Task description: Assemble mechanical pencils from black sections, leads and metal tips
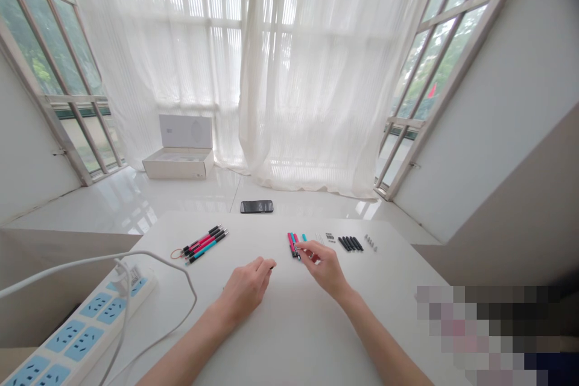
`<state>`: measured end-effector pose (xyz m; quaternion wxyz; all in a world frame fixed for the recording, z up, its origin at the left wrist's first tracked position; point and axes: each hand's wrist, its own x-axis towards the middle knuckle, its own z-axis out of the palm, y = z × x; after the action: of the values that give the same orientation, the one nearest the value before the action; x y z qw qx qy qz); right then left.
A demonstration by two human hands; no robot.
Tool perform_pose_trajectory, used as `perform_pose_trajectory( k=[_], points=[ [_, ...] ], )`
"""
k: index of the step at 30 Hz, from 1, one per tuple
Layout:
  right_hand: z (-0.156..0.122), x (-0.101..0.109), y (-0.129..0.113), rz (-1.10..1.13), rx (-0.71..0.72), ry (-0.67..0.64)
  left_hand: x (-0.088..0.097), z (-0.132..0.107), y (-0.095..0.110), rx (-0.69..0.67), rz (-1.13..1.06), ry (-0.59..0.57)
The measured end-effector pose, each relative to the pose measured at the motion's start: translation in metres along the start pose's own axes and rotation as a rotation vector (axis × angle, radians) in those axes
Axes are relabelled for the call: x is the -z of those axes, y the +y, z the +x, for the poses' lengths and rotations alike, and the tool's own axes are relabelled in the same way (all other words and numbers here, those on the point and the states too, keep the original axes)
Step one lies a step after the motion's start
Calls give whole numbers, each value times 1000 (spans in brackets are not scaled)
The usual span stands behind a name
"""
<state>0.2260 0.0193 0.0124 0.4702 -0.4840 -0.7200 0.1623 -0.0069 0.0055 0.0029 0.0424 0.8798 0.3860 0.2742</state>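
Observation:
My left hand (246, 283) is closed around a small piece whose black end (272, 267) pokes out past the fingertips; the rest is hidden in the fingers. To the right, my right hand (324, 265) pinches at the near end of a pen barrel in a small row of pink and blue pen barrels (291, 240). Its thumb and fingers partly cover that row. Beyond the left hand lies a group of pink and blue pens (205, 244) with black grips and tips, side by side at a slant.
Right of the barrels lie small springs or metal bits (330, 236), several black grips (350, 243) and grey tips (371, 243). A phone (256, 207) lies at the back, near an open white box (177, 166). A power strip (79, 325) with a white cable (181, 262) occupies the left side.

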Motion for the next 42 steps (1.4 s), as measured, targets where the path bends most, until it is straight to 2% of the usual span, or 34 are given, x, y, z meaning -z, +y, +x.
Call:
perform_pose_trajectory(
  k=[6, 9, 12, 15, 22, 26, 32, 35, 42],
  points=[
    [9, 45, 26, -305, -11, 74, 6, 0, 1, 47, -107, 91],
    [9, 69, 44, -461, -123, 62, 10, 0, 1, 73, -121, 142],
    [7, 84, 61, -554, -270, -11, 12, 0, 1, 68, -109, 175],
    [5, 88, 73, -595, -355, -82, 11, 0, 2, 35, -92, 170],
    [3, 80, 81, -581, -400, -163, 9, -1, 4, -18, -71, 156],
    [-1, 91, 87, -600, -474, -179, 9, -1, 2, -25, -72, 168],
    [-14, 136, 109, -707, -678, -94, 6, -1, 2, -57, -79, 173],
    [-20, 151, 120, -760, -742, -23, 5, 0, 2, -63, -76, 167],
    [-25, 152, 138, -800, -745, 115, 7, 0, 1, -124, -113, 157]
  ],
)
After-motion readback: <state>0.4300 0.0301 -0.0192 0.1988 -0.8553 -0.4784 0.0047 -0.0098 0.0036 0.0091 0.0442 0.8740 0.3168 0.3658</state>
